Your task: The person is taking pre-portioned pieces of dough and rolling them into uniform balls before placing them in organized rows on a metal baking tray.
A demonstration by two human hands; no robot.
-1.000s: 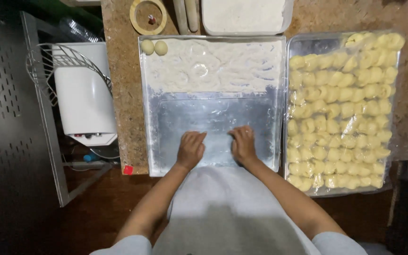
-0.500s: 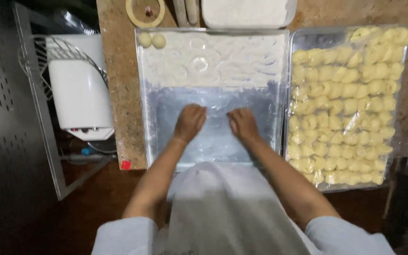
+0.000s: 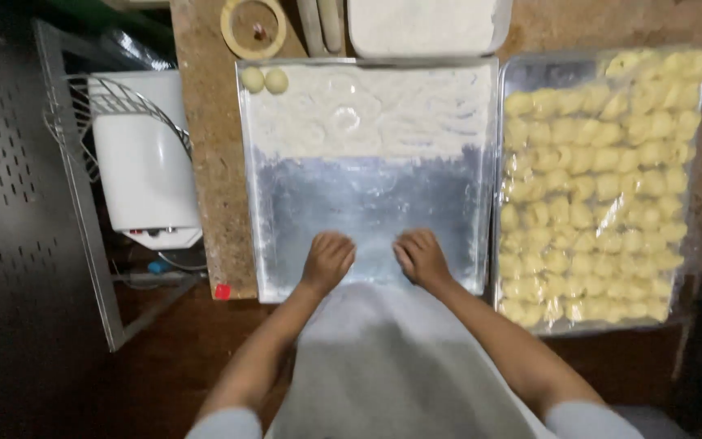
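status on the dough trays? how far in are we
Done: two dough balls sit at the floured tray's far left corner. In hand: the left hand and right hand press on its bare near end; what they cover is hidden. Left: the covered tray beside it holds many yellow pieces.

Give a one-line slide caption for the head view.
Both hands, left and right, rest curled on a floured metal tray.

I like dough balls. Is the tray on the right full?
Nearly full: pale dough pieces fill the right tray under clear plastic, except one far corner.
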